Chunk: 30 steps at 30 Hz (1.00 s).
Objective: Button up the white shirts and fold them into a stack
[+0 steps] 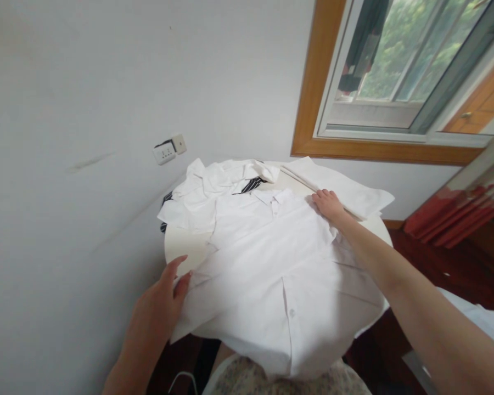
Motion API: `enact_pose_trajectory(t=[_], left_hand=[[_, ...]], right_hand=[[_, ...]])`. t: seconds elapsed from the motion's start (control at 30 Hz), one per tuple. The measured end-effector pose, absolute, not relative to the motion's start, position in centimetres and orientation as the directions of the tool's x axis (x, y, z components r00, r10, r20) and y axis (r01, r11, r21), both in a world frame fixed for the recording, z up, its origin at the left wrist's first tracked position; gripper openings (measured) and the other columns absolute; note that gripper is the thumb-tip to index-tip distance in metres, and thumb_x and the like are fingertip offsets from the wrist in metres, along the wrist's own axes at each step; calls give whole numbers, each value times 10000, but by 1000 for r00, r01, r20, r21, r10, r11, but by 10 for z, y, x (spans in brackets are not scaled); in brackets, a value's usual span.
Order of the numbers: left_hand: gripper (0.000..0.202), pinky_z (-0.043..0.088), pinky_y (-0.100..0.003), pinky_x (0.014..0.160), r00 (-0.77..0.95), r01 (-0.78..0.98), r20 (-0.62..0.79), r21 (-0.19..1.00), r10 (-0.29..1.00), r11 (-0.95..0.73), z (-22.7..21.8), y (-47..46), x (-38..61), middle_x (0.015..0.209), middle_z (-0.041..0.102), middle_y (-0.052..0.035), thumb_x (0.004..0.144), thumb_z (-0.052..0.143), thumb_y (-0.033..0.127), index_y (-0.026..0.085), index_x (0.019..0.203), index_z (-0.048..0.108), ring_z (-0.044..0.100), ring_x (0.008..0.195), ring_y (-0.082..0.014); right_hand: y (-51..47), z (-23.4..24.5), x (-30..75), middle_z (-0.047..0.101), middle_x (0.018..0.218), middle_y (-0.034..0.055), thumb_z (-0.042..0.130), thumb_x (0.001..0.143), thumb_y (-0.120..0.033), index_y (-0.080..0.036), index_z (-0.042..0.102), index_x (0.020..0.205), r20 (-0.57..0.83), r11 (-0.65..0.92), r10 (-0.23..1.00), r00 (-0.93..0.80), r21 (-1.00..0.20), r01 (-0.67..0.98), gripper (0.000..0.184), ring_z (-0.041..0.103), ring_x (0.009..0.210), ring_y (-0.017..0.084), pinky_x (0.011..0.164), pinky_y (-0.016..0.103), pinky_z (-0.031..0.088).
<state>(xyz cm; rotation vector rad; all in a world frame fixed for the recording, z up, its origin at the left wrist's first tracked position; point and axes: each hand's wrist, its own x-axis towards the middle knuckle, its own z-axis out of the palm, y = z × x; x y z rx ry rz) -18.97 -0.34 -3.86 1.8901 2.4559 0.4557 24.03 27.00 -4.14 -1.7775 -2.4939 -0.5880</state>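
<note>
A white button-up shirt (267, 263) lies spread front side up, its collar at the far end and its lower edge hanging over the near table edge. My left hand (160, 302) is at the shirt's left edge, thumb and forefinger apart, the thumb touching the cloth. The other fingers of that hand are hidden. Stretched across the right side, my right hand (328, 206) lies flat with its fingers extended by the shirt's shoulder. Beyond that hand is a folded white cloth (349, 189).
Under the clothes stands a round white table (185, 244) against the wall. A crumpled white garment (206, 189) and a black-and-white striped cloth (253, 185) lie at its far left. A wall socket (163, 153), a wood-framed window (379, 144) and a red curtain (448, 203) are beyond.
</note>
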Motion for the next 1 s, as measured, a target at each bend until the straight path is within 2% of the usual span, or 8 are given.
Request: enact_pose_trajectory(t=[0.13,0.23,0.3,0.43,0.57,0.67,0.87,1.0], left_hand=[[495,516,-345,727,-285,951,113,159,952,266,-37,-2,-184,1114,712,-121,971,319,437,216,1392,455,712,879,-279],[496,511,-336,717,-282,953,110,150,953,264,-37,-1,-182,1135,705,-114,974,324,449,230,1402,443,713,873,-270],[501,508,-326,703,-277,953,121,157,953,257,-38,-1,-181,1118,710,-104,973,329,461,241,1411,433,715,853,-259],[497,512,-325,676,-275,954,133,161,952,253,-39,-1,-178,1099,715,-95,964,360,467,255,1404,449,716,811,-253],[502,525,-344,692,-263,957,152,167,953,238,-42,-1,-174,1131,703,-109,964,359,460,249,1411,448,714,836,-265],[511,532,-371,707,-286,949,122,171,951,263,-44,0,-174,1158,694,-125,963,359,453,239,1421,437,714,850,-284],[527,534,-395,769,-329,929,37,189,943,317,-44,2,-176,1169,689,-132,968,339,455,224,1434,417,705,933,-304],[538,534,-382,740,-323,935,78,176,943,306,-43,-1,-173,1138,698,-126,960,352,464,228,1441,410,709,875,-289]], right_hand=[[253,-25,248,642,1207,155,453,940,-276,-147,617,1213,239,291,923,-302,83,953,343,549,1138,287,948,393,421],[216,-16,267,692,1163,101,403,931,-241,-175,668,1142,99,394,918,-384,-121,911,345,630,1055,230,945,343,458],[187,-15,283,643,1274,91,447,882,-226,-184,603,1265,72,446,895,-440,-168,879,416,603,1140,234,998,352,439],[145,-29,295,526,1405,127,541,832,-274,-159,451,1398,92,471,881,-464,-102,876,584,529,1238,268,1024,378,415],[141,-39,278,653,1107,152,529,823,-176,-135,582,1121,190,205,957,-218,87,975,306,614,1007,282,839,364,445],[145,-37,275,658,967,119,498,818,-110,-158,585,990,229,123,959,-168,197,973,198,614,914,261,765,341,402],[144,-42,300,645,1014,124,502,862,-156,-157,586,1012,175,249,936,-305,281,927,173,586,994,275,822,370,389],[139,-38,312,632,1154,144,499,829,-123,-166,634,1022,105,295,939,-326,239,925,240,583,1066,288,853,402,441]])
